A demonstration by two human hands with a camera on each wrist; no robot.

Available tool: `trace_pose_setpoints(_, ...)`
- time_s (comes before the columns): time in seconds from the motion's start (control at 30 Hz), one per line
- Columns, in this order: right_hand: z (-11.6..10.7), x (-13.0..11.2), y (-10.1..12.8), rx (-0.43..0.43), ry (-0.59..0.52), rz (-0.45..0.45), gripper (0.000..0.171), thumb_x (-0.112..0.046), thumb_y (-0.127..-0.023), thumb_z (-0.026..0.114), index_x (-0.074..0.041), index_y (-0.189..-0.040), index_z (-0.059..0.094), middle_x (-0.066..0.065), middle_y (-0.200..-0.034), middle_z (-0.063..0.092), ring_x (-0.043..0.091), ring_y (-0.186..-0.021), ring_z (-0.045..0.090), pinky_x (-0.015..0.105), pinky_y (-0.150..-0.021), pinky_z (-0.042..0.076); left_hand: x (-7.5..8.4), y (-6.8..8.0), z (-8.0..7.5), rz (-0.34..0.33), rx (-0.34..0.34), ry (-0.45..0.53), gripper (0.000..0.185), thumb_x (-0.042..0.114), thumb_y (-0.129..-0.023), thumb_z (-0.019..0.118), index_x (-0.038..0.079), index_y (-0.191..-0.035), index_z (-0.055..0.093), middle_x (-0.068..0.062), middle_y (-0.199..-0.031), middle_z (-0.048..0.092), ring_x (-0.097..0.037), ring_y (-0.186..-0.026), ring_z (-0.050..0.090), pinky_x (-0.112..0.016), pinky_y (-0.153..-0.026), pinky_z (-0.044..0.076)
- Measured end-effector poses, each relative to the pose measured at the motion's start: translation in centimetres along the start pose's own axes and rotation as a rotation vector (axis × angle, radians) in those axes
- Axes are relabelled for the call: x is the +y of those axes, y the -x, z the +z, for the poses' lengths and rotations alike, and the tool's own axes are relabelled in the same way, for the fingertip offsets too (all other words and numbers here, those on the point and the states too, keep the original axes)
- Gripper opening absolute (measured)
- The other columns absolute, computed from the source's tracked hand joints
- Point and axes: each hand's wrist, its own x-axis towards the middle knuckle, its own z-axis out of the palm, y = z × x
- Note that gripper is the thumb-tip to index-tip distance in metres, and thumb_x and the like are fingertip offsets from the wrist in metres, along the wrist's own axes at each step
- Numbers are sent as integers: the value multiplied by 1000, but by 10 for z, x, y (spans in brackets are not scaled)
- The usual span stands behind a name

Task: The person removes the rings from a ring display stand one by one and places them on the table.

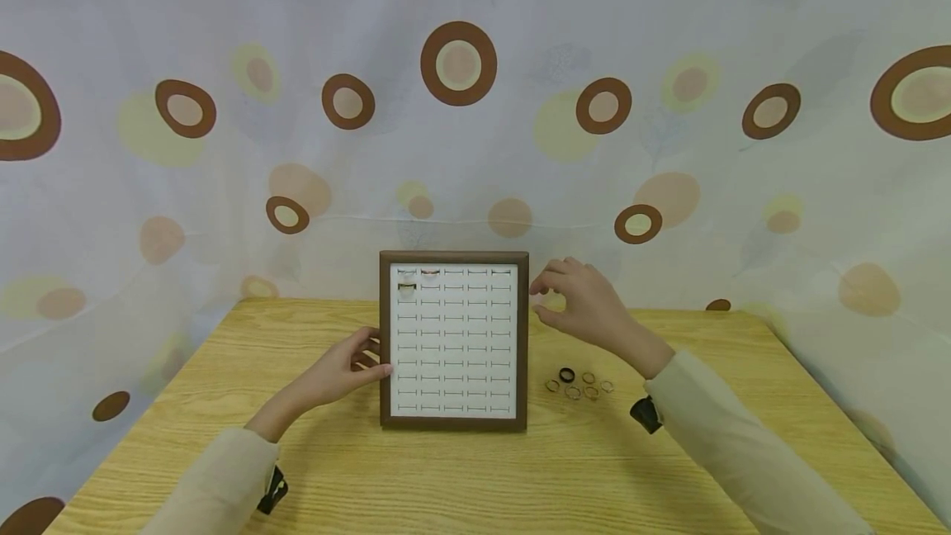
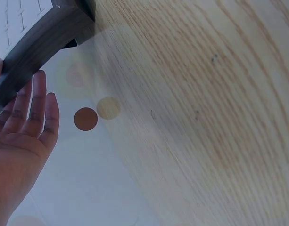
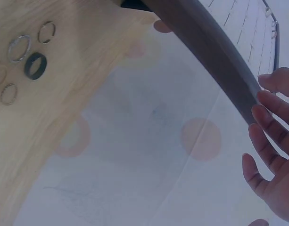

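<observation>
A brown-framed ring display board (image 1: pixel 453 353) stands upright, its white face cut with rows of slots. My left hand (image 1: pixel 349 368) holds its left edge, thumb on the front and fingers toward the back. In the left wrist view those fingers (image 2: pixel 37 101) lie along the dark frame. A silver ring (image 1: pixel 406 272) and a reddish ring (image 1: pixel 430 272) sit in the top row; a gold-toned ring (image 1: pixel 406 286) sits below the silver one. By the upper right edge, my right hand (image 1: pixel 587 304) has bent fingers, thumb and index apart, with nothing visible between them.
Several loose rings, among them a wide black ring (image 1: pixel 567 375), lie on the wooden table (image 1: pixel 342 469) right of the board. A patterned curtain (image 1: pixel 461 163) hangs behind the table and along both sides.
</observation>
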Motion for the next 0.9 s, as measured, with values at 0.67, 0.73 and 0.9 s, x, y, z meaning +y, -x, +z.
trace_pose_setpoints(0.67, 13, -36, -38, 57, -2, -81, 15, -21, -76, 71, -12, -87, 67, 0, -84, 63, 18, -80, 55, 36, -72, 44, -35, -9, 3, -2, 6, -9, 53, 26, -87, 62, -2, -127, 41, -16, -108, 58, -22, -93, 61, -30, -78, 50)
trace_pose_setpoints(0.73, 15, -41, -43, 49, 8, -77, 15, -21, -76, 71, -12, -87, 67, 0, -85, 63, 18, -81, 54, 36, -75, 44, -35, -9, 3, -1, 6, -4, 53, 25, -87, 62, -2, -127, 41, -16, -108, 58, -22, -93, 61, -30, -78, 50)
trace_pose_setpoints(0.9, 22, -52, -53, 48, 15, -63, 15, -21, -77, 70, -13, -89, 66, -1, -88, 62, 17, -83, 54, 36, -76, 44, -35, -9, 4, 2, 7, 7, 52, 24, -87, 63, -1, -127, 41, -15, -108, 58, -22, -93, 61, -30, -77, 50)
